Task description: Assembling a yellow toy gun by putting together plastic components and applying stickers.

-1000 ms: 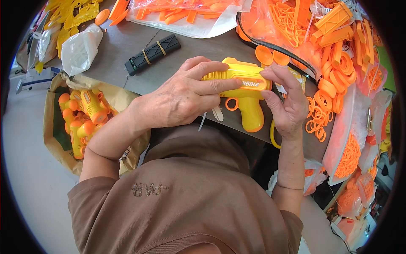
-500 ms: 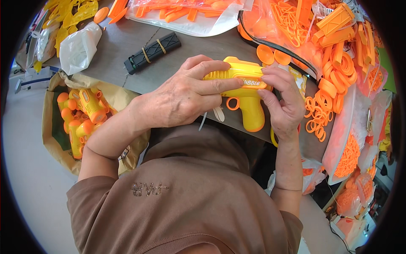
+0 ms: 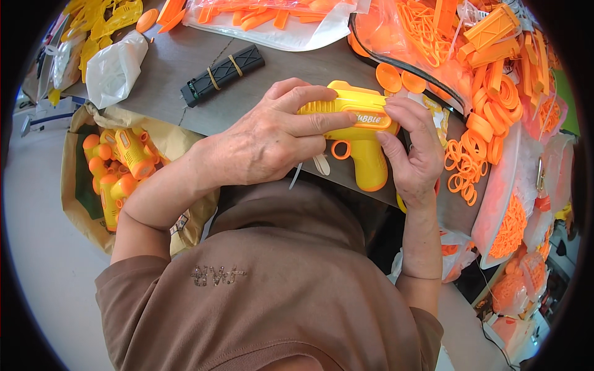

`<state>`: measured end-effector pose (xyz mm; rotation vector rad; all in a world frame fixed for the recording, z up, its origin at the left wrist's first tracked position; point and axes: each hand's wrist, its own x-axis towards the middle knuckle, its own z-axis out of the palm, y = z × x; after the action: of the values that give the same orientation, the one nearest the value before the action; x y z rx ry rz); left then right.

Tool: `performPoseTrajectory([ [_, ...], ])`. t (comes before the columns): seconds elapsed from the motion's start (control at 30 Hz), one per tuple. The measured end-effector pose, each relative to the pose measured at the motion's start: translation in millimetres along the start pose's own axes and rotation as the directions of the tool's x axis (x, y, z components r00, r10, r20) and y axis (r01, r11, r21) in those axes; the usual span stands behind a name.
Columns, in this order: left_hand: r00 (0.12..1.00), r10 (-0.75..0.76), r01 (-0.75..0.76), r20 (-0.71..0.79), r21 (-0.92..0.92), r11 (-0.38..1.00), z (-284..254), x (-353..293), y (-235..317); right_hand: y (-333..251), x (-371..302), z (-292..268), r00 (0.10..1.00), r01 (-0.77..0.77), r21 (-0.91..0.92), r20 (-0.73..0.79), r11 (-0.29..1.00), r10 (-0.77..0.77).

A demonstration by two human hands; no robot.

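A yellow toy gun (image 3: 370, 166) with an orange trigger ring and an orange-edged label panel is held between my two hands over the near edge of the table. My left hand (image 3: 272, 139) grips its left end, with the index and middle fingers stretched along its top and side. The palm side and thumb of that hand are hidden. At the other end, my right hand (image 3: 416, 151) pinches the gun, fingertips on the top corner and thumb by the lower side of the panel. The gun's handle points toward my body.
A dark ribbed plastic part (image 3: 224, 75) bound with rubber bands lies on the table (image 3: 179, 59). Left stands a paper bag (image 3: 74, 213) of yellow-orange toy guns. A white plastic bag (image 3: 117, 69) sits at far left. Orange rings (image 3: 467, 164) and orange parts (image 3: 495, 31) crowd the right.
My right hand has shifted very slightly to the left on the toy gun. Both hands keep their hold, and the things around look the same.
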<state>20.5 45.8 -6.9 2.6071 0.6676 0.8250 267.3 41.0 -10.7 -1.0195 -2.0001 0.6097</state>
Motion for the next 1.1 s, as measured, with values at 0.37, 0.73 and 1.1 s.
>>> performPoseTrajectory([
  [0.37, 1.000, 0.000, 0.000, -0.006, 0.042, 0.999, 1, 0, 2, 1, -6, 7, 0.996, -0.010, 0.003, -0.093, 1.000, 0.010],
  [0.73, 1.000, 0.002, 0.000, -0.029, 0.070, 0.998, 4, -2, 3, -5, 2, 18, 0.841, -0.371, 0.788, 0.062, 0.491, 0.537],
  [1.1, 0.998, 0.026, -0.021, -0.058, 0.088, 0.996, 8, -4, 2, -2, -2, 25, 0.856, -0.329, 0.801, 0.030, 0.500, 0.515],
])
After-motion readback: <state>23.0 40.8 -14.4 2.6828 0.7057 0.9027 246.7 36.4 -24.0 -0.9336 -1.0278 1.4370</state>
